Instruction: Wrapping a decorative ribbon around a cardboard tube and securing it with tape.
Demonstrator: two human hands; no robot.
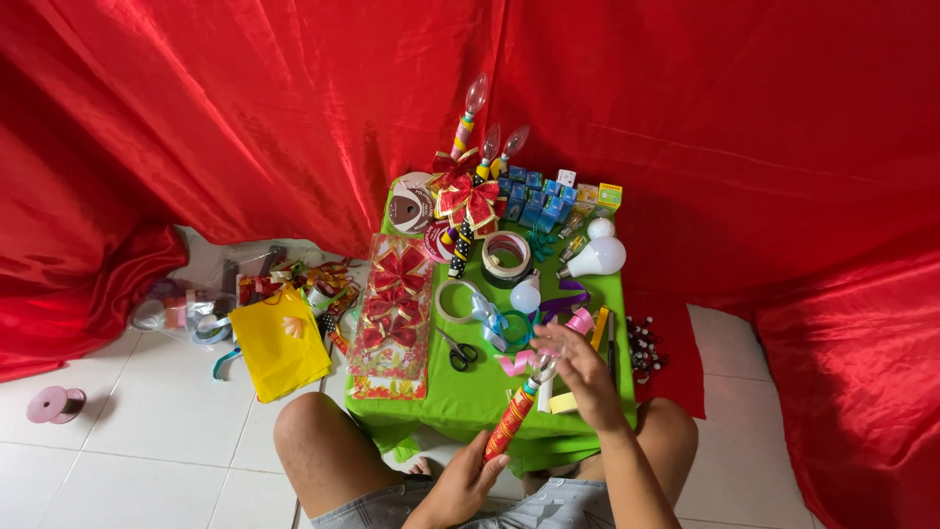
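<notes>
You sit at a small green table (470, 392) with red cloth (245, 108) hanging behind it and at both sides. On the table, near your hands, lie black scissors (458, 353), a pack of red bows (394, 313), two rolls of tape (506, 255), a white bulb (597, 258) and some curled ribbons (509, 328) in blue, pink and purple. At the far edge stand small blue boxes (534, 196) and three clear bulbs on decorated sticks (477, 122). A yellow bag (281, 343) lies on the floor at the left, beside more ribbon rolls. The ribbons and a yellow strip lie just beside your hands, close to the thing you hold. This thing is a tube (511, 423) wrapped in red patterned paper, tilted, with a small clear bulb (541, 368) at its upper end, over the near edge of the table. Your left hand (460, 485) grips the lower end of the tube. Your right hand (578, 367) is at the bulb, its fingers closed narrowly about the top.
</notes>
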